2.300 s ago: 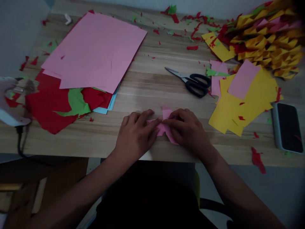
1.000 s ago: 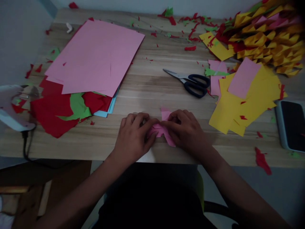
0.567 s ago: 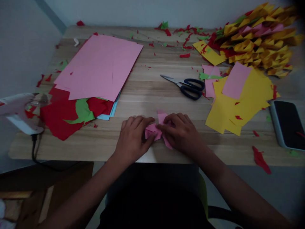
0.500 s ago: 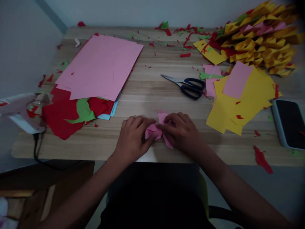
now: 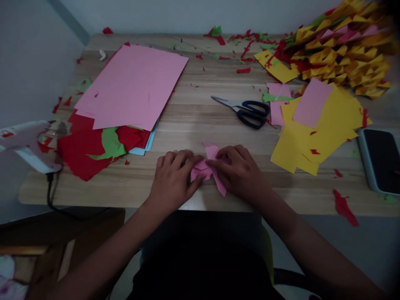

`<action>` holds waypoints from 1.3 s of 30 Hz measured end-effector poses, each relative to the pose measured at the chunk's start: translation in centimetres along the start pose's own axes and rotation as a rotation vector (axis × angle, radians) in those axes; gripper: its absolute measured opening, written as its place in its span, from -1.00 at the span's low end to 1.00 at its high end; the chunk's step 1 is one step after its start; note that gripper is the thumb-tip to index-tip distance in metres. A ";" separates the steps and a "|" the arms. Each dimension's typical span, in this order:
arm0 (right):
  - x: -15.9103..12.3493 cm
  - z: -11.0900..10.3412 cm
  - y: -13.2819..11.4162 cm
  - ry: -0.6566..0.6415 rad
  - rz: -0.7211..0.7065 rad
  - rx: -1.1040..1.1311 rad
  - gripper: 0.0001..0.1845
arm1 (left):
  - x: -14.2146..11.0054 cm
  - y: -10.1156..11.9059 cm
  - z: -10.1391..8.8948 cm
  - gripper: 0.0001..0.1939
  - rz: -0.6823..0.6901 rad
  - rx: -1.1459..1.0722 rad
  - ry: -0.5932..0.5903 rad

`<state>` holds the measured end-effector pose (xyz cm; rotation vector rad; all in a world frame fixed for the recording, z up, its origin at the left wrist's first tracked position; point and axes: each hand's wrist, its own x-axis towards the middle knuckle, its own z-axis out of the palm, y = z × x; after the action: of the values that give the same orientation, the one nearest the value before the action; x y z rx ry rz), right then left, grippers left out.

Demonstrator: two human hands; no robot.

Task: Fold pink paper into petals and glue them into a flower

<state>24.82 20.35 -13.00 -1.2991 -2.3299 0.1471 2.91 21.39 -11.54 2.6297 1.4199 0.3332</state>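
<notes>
Near the table's front edge lies a folded piece of pink paper, with a flared strip sticking out at its right side. My left hand grips its left end between thumb and fingers. My right hand pinches the paper near its middle, at the base of the flared part. The fingers cover part of the folds. Beyond my hands lie the scissors, with dark blue handles and their blades pointing left.
At left are a stack of pink sheets, red paper and a glue gun. Yellow sheets, a phone and a folded yellow paper construction lie at right. Torn scraps litter the wooden table.
The flared pink part has shifted slightly between my fingers, its upper end tilting left. Both hands keep their hold in nearly the same place. The view has moved a little.
</notes>
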 end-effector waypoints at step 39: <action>-1.9 -0.9 -1.3 0.185 0.117 -0.035 -0.85 | -2.2 2.3 0.3 -0.73 -0.017 -0.110 0.118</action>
<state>25.06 17.93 -12.40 -1.4039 -2.1119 0.0219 3.63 18.29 -11.64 2.5458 1.4139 0.5561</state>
